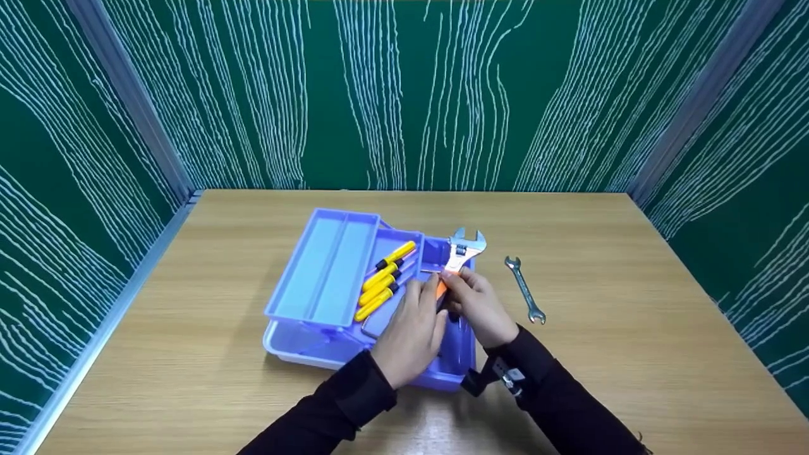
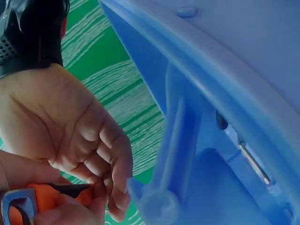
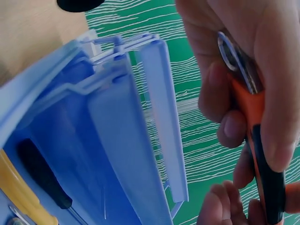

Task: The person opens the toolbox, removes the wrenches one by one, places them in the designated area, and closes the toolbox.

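Both hands are on an adjustable wrench (image 1: 464, 248) with a steel head and an orange and black handle. My right hand (image 1: 485, 313) grips the handle just below the head. My left hand (image 1: 409, 338) is against its lower part, with fingertips pinching the handle in the right wrist view, where the black grip (image 3: 267, 183) shows. Under the hands stands a lilac plastic toolbox (image 1: 303, 361) with its trays folded out. Several yellow-handled screwdrivers (image 1: 378, 294) lie in the middle tray. Part of the handle is hidden behind the fingers.
A double open-ended spanner (image 1: 526, 291) lies on the wooden table (image 1: 632, 354) to the right of the toolbox. The toolbox's raised left tray (image 1: 325, 265) has a divider. Green panels (image 1: 430, 95) with white lines enclose the table at the back and sides.
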A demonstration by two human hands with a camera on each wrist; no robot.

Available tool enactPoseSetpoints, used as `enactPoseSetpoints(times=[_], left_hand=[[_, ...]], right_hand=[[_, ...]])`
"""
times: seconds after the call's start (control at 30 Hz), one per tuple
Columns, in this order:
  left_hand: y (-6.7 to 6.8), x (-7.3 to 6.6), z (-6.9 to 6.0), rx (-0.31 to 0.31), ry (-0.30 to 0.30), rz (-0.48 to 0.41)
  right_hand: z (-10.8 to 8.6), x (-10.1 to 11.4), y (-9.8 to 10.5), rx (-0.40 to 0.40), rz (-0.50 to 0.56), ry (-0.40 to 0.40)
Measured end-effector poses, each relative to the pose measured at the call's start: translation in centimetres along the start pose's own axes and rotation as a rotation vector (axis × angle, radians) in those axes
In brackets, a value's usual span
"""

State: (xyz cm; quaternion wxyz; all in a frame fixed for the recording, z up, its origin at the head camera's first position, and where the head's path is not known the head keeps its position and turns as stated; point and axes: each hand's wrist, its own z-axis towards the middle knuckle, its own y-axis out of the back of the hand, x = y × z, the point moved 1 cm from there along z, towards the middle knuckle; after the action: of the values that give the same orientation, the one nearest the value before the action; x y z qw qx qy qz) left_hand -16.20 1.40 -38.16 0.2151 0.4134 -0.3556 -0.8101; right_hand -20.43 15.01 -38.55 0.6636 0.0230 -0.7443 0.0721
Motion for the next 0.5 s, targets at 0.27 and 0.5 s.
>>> enactPoseSetpoints(times=[0.27,0.5], left_hand=[[1.2,0.3,0.0,0.113,0.041,-0.133],[4.0,2.7,-0.5,0.048,0.017,-0.11]], right_hand=[[0.3,0.4,1.7,0.021,0.041,-0.028],[0.8,0.7,4.9,-0.028,0.052,0.008]])
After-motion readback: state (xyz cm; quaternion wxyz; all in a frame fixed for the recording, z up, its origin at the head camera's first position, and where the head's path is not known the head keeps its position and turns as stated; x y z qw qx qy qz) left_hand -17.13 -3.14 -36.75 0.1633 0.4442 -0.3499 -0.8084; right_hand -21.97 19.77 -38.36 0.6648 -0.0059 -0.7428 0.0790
